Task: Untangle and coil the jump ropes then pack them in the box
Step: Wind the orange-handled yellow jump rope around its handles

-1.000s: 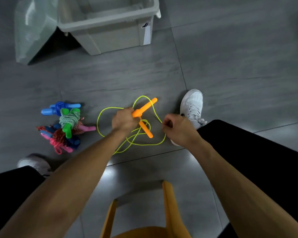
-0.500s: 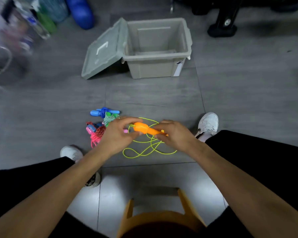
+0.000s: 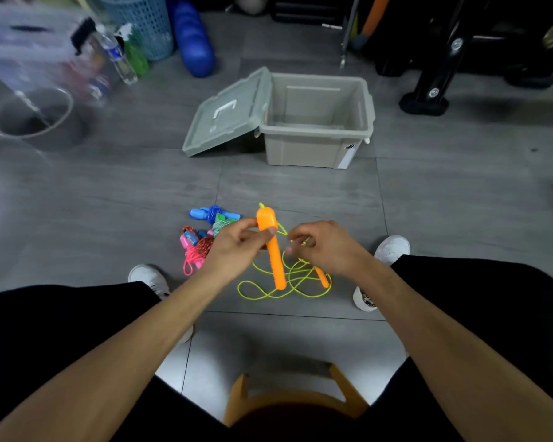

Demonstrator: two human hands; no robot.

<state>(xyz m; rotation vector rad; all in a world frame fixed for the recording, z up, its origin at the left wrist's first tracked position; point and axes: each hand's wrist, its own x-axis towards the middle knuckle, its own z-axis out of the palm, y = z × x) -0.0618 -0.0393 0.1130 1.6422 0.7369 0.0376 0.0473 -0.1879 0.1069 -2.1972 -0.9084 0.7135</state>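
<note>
The left hand (image 3: pixel 237 247) grips an upright orange jump-rope handle (image 3: pixel 270 244), the right hand (image 3: pixel 324 247) pinches its tangled yellow-green cord (image 3: pixel 268 293) above the floor.

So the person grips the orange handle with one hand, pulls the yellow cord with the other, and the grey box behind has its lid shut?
Not quite: the head view shows the grey box open, its lid leaning against its side. The rest holds: left hand grips the orange handle, right hand pinches the yellow cord.

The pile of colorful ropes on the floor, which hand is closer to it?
Left. The left hand holds the orange handle right beside the pile of coiled ropes. The right hand pinches the yellow cord farther away, past the handle.
</note>
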